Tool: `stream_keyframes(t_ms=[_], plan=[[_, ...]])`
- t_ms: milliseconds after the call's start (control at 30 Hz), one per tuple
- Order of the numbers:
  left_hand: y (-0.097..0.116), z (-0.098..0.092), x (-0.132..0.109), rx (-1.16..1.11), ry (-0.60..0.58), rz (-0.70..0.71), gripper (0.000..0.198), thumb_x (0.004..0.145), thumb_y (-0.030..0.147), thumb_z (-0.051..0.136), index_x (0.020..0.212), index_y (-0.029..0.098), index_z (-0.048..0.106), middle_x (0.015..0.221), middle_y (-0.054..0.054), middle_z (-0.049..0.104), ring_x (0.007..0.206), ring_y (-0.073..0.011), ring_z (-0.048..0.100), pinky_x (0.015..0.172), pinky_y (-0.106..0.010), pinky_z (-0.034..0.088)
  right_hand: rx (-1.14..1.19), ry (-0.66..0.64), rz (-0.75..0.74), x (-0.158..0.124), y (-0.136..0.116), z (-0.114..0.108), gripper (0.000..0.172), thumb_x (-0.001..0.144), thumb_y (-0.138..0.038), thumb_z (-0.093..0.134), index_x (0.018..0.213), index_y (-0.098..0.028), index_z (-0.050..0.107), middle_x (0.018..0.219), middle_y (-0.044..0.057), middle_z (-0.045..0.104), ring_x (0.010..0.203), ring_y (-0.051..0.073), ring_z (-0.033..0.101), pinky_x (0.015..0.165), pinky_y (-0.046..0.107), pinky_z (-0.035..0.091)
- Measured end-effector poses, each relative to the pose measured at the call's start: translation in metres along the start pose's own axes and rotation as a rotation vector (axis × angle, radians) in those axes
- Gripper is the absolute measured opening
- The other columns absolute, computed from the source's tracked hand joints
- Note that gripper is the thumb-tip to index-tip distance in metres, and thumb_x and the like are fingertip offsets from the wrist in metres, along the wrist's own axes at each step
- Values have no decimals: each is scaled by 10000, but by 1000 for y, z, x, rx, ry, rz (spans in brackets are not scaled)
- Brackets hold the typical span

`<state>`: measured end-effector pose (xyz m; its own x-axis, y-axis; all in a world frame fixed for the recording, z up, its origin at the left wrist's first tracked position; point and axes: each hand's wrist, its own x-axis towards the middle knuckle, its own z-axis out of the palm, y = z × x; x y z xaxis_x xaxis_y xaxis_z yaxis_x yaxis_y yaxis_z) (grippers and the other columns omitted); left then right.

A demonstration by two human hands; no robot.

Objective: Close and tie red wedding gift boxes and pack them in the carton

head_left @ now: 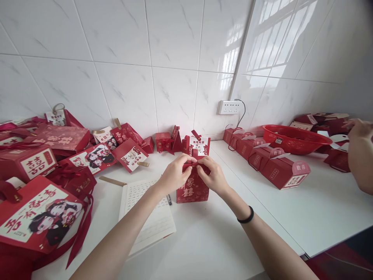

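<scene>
An upright red gift box with pale characters on its front stands on the white table before me. My left hand pinches the top of this box from the left, thumb and fingertips together. From the right, my right hand pinches the same top, its fingertips almost meeting the left ones. The fingers partly cover what they grip there. A black band circles my right wrist. Just behind stands another box with a white printed panel. An open notebook with handwriting lies by my left forearm, a pen at its edge.
Finished-looking red boxes are heaped at left, with ribbon trailing down. A row of red boxes and a red plastic basket stand right. Another person's hand reaches in at far right. A power strip is on the wall.
</scene>
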<state>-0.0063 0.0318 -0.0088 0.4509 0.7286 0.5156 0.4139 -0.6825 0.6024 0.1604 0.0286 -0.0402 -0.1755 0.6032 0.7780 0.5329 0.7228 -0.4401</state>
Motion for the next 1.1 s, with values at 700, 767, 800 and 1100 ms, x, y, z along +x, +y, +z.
stream_keyframes(t_ms=[700,767,800,1100], plan=[[1,-3,0,-38,-27,-50,221,843,127,450,1024,197,556,1074,-25,608,978,-163,602,836,-304,512,24,-87,46,0,4,-3,123,884,-208,455,849,-208,572,717,15,493,687,167,493,631,292,427],[1,-3,0,-37,-33,-53,224,844,128,449,1028,197,556,1079,-25,605,966,-162,605,828,-303,514,28,-90,50,0,4,-3,125,885,-212,453,848,-208,573,721,16,496,690,167,496,635,293,428],[1,-3,0,-35,-34,-54,226,842,126,448,1029,197,555,1078,-24,606,959,-161,607,823,-302,516,30,-87,51,0,4,-3,125,884,-213,453,846,-207,572,723,17,499,691,167,498,636,294,427],[2,-3,0,-20,-40,-47,243,813,104,457,1016,204,544,1082,-28,611,895,-157,627,784,-307,538,29,-78,41,0,3,-3,120,874,-206,453,838,-201,568,722,17,502,681,166,506,620,294,423]])
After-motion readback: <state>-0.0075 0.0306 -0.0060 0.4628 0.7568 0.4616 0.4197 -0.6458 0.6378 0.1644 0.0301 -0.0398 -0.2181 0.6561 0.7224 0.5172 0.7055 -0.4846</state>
